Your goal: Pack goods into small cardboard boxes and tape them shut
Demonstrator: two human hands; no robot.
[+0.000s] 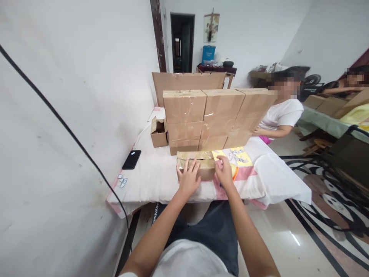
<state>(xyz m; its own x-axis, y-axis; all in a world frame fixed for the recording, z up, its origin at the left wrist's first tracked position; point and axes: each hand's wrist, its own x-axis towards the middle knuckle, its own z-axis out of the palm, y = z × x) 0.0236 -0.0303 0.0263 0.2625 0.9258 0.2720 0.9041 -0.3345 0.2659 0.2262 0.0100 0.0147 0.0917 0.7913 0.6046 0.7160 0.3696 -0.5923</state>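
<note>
A small cardboard box [206, 174] lies in front of me at the near side of the table, with clear tape along its top seam. My left hand [188, 177] rests on its left part, fingers spread over the top and front. At the right end of the box, my right hand [225, 172] has its fingers curled in against the corner. Whatever may be between those fingers is hidden. Under the right hand a small dark blue bit shows, too covered to name. Beside that hand is an orange curved edge [235, 173], partly hidden.
Behind the box stands a wall of stacked, taped cartons [184, 107]. An open carton [159, 132] and a black phone [132, 159] are on the left. A yellow printed sheet [240, 156] lies right. Beyond the stack sits a person [284, 115]; a cable [72, 130] hangs left.
</note>
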